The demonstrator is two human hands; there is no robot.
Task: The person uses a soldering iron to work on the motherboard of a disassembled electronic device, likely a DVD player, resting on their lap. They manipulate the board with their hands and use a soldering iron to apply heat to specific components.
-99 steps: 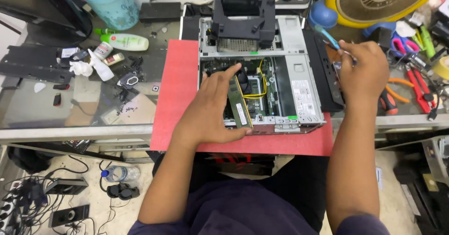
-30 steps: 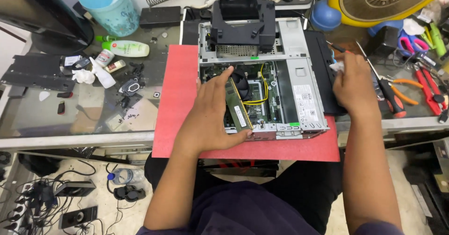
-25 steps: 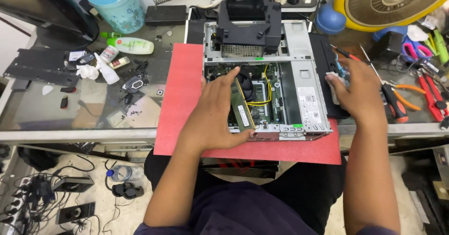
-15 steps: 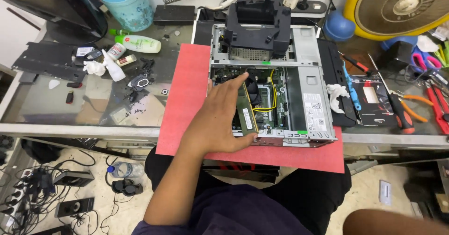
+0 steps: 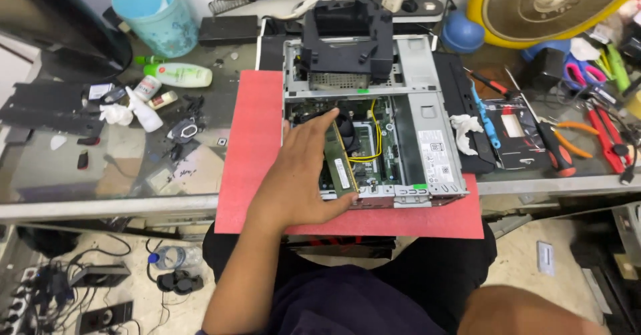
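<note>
The left hand (image 5: 300,175) reaches into the open grey metal computer case (image 5: 427,141) and grips a long green memory module (image 5: 340,165) standing on edge, thumb at its near end and fingers stretched along its far side. The case lies on a red rectangular mat (image 5: 250,148) on the glass-topped table (image 5: 100,168). The right hand is out of sight; only a bare forearm (image 5: 527,311) shows at the lower right edge. A crumpled white tissue (image 5: 462,125) lies just right of the case.
</note>
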